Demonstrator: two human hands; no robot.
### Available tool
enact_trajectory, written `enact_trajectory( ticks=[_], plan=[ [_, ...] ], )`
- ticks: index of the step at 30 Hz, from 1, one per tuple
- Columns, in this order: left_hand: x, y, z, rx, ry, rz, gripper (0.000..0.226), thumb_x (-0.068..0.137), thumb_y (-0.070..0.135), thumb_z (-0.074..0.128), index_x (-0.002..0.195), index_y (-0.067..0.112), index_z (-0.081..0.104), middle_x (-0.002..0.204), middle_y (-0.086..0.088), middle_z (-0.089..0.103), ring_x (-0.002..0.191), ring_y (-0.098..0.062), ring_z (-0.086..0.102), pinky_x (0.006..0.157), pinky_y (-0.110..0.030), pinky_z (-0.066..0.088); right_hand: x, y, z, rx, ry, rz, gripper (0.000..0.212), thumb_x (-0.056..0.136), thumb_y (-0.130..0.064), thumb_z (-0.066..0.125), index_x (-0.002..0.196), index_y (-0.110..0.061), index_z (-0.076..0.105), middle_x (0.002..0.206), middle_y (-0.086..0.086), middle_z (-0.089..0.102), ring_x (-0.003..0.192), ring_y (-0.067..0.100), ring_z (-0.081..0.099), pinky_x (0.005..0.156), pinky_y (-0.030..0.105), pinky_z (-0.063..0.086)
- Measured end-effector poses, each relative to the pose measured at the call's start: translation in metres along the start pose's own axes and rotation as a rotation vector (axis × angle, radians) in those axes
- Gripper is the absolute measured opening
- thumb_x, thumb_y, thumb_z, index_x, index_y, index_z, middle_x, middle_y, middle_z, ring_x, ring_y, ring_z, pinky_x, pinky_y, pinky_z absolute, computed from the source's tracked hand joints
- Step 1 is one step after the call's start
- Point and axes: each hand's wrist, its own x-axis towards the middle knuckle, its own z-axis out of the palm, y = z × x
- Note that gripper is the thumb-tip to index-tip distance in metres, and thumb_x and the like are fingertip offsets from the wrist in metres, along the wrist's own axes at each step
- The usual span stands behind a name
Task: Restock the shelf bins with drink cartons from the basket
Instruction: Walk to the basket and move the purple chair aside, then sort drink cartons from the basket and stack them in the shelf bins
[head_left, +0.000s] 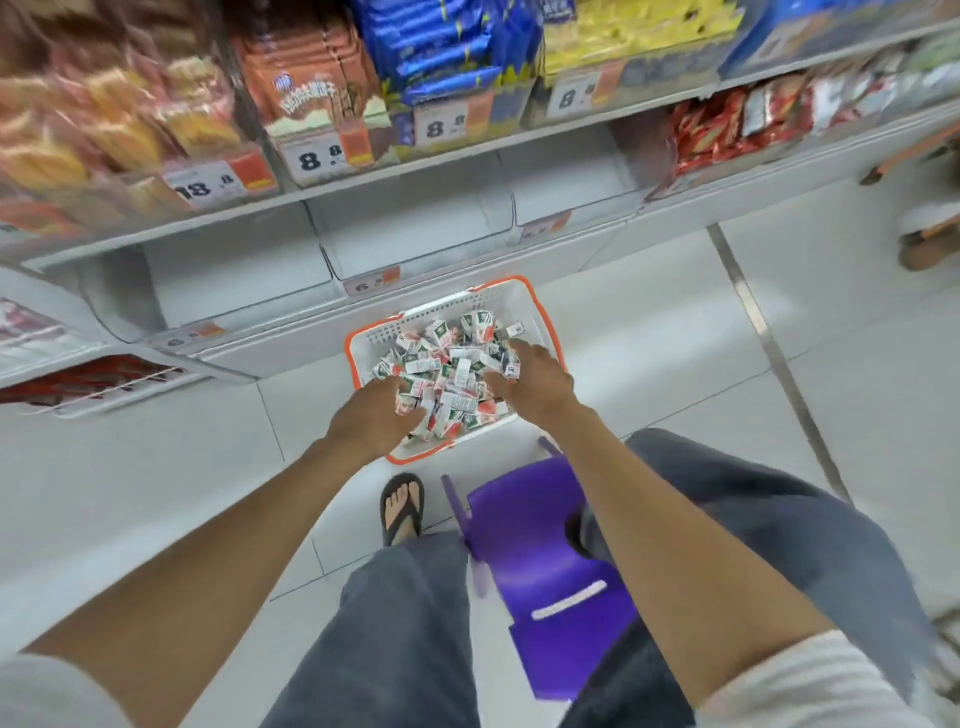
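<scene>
A white basket with an orange rim (363, 340) stands on the floor below the shelf, filled with several small red, green and white drink cartons (452, 364). My left hand (376, 415) reaches into the near left of the pile, fingers down among the cartons. My right hand (535, 376) lies over the right side of the pile, fingers curled into the cartons. Whether either hand grips a carton is hidden. The white shelf bins (415, 234) just above the basket hold nothing that I can see.
Upper shelves carry snack packs (311, 88) behind price tags (311, 158). A purple plastic stool (561, 571) sits under me, my sandalled foot (401, 506) beside it. Another person's foot (930, 244) shows at the far right. The floor is white tile.
</scene>
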Motion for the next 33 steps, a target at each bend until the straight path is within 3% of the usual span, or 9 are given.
enact_trajectory(
  ticks=[11,16,21,24,28,31,33],
  plan=[
    [0.124,0.017,0.066,-0.219,0.122,-0.229,0.059,0.091,0.047,0.056,0.141,0.018,0.041,0.145,-0.007,0.047,0.126,-0.025,0.050,0.096,-0.036,0.044,0.165,0.073,0.034,-0.030,-0.291,-0.120,0.079,0.091,-0.054,0.056,0.154,-0.025,0.019,0.155,0.009,0.031,0.140,0.031,0.034,0.110,0.054,0.033],
    [0.194,0.009,0.136,-0.270,0.149,-0.314,0.058,0.092,0.048,0.056,0.141,0.021,0.041,0.147,-0.005,0.044,0.128,-0.025,0.049,0.102,-0.037,0.044,0.259,0.127,0.074,-0.138,-0.307,-0.260,0.073,0.093,-0.050,0.056,0.152,-0.022,0.025,0.155,0.007,0.033,0.141,0.028,0.034,0.111,0.048,0.034],
    [0.239,-0.022,0.197,-0.281,0.159,-0.335,0.054,0.093,0.047,0.054,0.141,0.024,0.042,0.144,-0.004,0.047,0.122,-0.023,0.053,0.099,-0.037,0.046,0.318,0.159,0.133,-0.227,-0.329,-0.340,0.070,0.093,-0.047,0.058,0.151,-0.023,0.027,0.151,0.004,0.041,0.136,0.026,0.040,0.109,0.046,0.037],
    [0.261,-0.039,0.228,-0.192,0.192,-0.321,0.053,0.097,0.048,0.044,0.143,0.021,0.041,0.146,-0.004,0.046,0.131,-0.022,0.046,0.107,-0.037,0.040,0.350,0.165,0.167,-0.315,-0.273,-0.372,0.072,0.090,-0.047,0.061,0.150,-0.023,0.030,0.140,0.005,0.053,0.125,0.026,0.052,0.101,0.040,0.044],
    [0.292,-0.052,0.246,-0.223,0.261,-0.258,0.052,0.098,0.044,0.045,0.141,0.016,0.043,0.139,-0.005,0.052,0.120,-0.022,0.055,0.099,-0.035,0.046,0.381,0.164,0.208,-0.213,-0.260,-0.396,0.082,0.086,-0.041,0.070,0.152,-0.022,0.026,0.151,0.005,0.042,0.135,0.026,0.044,0.108,0.034,0.037],
    [0.310,-0.063,0.248,-0.229,0.317,-0.201,0.055,0.099,0.045,0.042,0.144,0.013,0.040,0.142,-0.008,0.050,0.128,-0.022,0.049,0.105,-0.033,0.038,0.396,0.155,0.238,-0.193,-0.321,-0.410,0.088,0.084,-0.031,0.075,0.153,-0.024,0.021,0.149,0.009,0.043,0.132,0.028,0.046,0.106,0.035,0.037],
    [0.311,-0.071,0.250,-0.194,0.367,-0.159,0.053,0.101,0.043,0.039,0.143,0.011,0.042,0.146,-0.010,0.046,0.133,-0.024,0.044,0.108,-0.034,0.034,0.396,0.154,0.252,-0.246,-0.300,-0.457,0.074,0.086,-0.028,0.072,0.149,-0.020,0.033,0.145,0.011,0.046,0.128,0.028,0.049,0.104,0.036,0.040]
  ],
)
